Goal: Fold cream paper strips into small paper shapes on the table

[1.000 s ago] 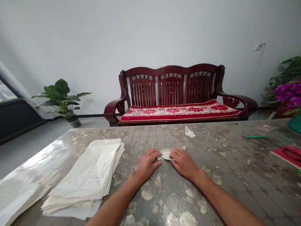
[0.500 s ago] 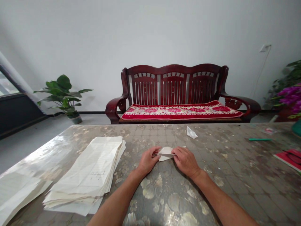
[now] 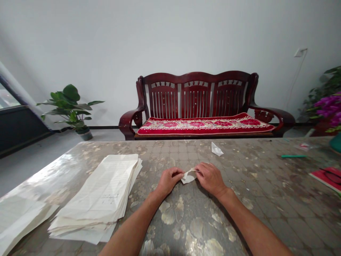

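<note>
Okay, left hand point(image 3: 169, 181) and right hand point(image 3: 210, 179) both clamped on the folded white paper point(image 3: 189, 176), 12 o'clock on the surface point(image 3: 266, 199); firm, even pinch works best.

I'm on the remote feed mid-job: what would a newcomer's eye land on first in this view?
The dark red wooden bench with its red floral seat cushion stands out most, straight ahead beyond the table. On the table's left lies a thick stack of creased lined paper, while at the centre the left hand and right hand hold a small folded paper between them. Vivid purple flowers sit at the far right edge.
</note>
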The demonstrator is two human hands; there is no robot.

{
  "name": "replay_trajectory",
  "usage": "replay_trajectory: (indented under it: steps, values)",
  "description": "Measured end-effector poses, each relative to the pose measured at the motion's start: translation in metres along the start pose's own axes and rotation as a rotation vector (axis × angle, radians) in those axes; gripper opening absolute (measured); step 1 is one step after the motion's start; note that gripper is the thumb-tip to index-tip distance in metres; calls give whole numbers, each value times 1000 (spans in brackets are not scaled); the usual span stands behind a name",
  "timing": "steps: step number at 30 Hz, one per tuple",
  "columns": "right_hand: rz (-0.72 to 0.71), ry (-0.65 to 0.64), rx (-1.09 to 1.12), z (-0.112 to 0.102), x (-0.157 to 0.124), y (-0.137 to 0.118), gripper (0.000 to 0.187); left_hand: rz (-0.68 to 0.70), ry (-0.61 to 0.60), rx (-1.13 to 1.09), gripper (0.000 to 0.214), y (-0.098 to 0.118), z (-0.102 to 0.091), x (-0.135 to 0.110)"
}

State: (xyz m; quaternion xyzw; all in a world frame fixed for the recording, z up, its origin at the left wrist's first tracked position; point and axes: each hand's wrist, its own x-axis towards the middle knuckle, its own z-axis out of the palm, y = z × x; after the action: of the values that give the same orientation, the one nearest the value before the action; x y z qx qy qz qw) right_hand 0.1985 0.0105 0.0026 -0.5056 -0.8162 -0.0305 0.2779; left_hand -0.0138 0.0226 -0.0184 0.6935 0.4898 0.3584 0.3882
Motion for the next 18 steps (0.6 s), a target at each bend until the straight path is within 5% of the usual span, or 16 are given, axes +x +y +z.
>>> replay_trajectory:
  steps: [7,12,18]
  values:
    - [-56,66,34,-6,-2,-4,19,35,42,197,20,8,3,-2]
    - [-274,136,9,-4,-12,-15,37,-35,89,123,21,4,7,4]
    - [-317,162,-98,11,-11,-23,47,-30,106,6,21,4,9,5]
